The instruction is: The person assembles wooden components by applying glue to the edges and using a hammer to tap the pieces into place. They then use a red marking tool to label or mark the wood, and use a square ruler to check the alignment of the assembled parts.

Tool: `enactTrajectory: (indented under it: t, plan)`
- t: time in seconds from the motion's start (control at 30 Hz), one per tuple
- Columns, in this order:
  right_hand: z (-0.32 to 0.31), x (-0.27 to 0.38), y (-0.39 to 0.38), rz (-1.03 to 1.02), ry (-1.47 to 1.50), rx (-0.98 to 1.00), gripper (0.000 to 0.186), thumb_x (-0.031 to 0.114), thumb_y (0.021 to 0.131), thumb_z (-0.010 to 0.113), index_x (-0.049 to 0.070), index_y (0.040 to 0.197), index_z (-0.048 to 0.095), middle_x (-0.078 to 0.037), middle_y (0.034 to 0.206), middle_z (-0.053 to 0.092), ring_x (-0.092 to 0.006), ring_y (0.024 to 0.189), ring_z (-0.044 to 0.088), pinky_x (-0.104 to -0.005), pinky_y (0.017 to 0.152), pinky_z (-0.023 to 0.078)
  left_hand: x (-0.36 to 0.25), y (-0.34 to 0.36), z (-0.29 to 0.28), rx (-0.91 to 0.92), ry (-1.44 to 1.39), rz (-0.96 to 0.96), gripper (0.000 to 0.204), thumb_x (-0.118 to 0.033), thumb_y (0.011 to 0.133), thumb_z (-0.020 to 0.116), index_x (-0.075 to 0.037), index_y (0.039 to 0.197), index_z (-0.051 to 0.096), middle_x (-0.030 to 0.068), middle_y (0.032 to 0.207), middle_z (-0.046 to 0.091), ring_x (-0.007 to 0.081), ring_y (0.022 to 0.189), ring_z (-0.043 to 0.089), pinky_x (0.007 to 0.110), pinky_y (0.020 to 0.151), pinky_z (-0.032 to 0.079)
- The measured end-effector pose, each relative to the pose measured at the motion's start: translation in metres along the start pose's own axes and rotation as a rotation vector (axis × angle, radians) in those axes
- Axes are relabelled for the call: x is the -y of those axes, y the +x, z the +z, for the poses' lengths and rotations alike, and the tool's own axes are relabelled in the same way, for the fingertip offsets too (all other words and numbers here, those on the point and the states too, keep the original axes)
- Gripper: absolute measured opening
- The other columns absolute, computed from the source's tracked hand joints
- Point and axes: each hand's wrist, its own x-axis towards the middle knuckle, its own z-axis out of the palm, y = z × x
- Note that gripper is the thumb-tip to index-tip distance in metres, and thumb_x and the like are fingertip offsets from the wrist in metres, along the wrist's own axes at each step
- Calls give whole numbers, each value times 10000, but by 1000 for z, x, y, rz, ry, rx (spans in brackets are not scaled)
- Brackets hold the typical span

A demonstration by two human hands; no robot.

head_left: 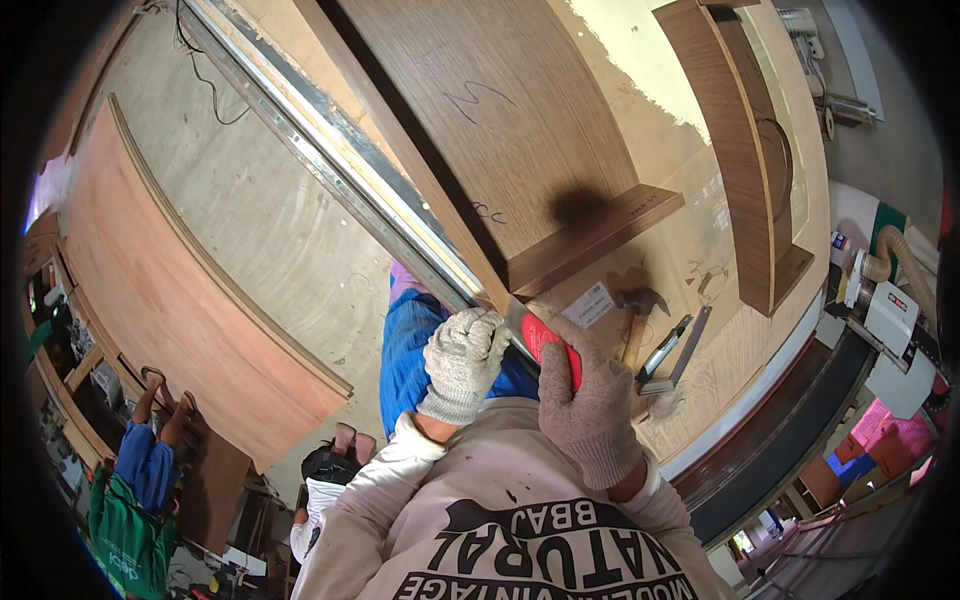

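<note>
My right hand point(590, 410), in a greyish knit glove, is wrapped round a red-handled putty knife point(548, 345). Its flat metal blade meets the near corner of a brown wood-grain panel assembly point(530, 110). Just left of that corner, my left hand point(464, 365) is closed in a pale knit glove, its fingers curled; whatever it may grip is hidden. Pen marks show on the panel's face, and a brown end strip point(600, 238) stands along its near side. To the right of the blade lie a claw hammer point(637, 320), a utility knife point(664, 347) and a try square point(690, 350).
A curved-edged brown piece point(735, 150) stands on the workbench point(720, 400) at right. A metal rail point(330, 165) runs along the bench's left side. Farther left are a large plywood sheet point(190, 290) and two other people, one in green point(130, 525).
</note>
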Motion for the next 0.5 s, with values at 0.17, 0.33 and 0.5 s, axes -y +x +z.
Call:
enactTrajectory:
  t: [0.17,0.33,0.5]
  plan:
    - [-2,5,-1,40,12,25,287,131,982,610,-14,1229,629,-267,1021,725,-404,905,737,-463,790,588,5,-5,2,38,29,3,241,-168,803,796,-130,1013,682,70,915,682,310,807,690,427,665,553]
    - [0,1,-2,17,19,3,287,133,984,611,-12,1232,623,-278,1003,721,-409,894,735,-468,776,587,3,-3,1,28,23,5,221,-168,817,786,-121,1005,681,82,904,678,320,808,687,430,668,550]
    - [0,4,1,3,-4,-5,259,112,979,615,-20,1202,619,-273,991,722,-410,881,736,-454,763,594,1,-1,0,44,-5,-27,177,-171,841,770,-98,975,681,106,884,670,340,818,679,432,684,545]
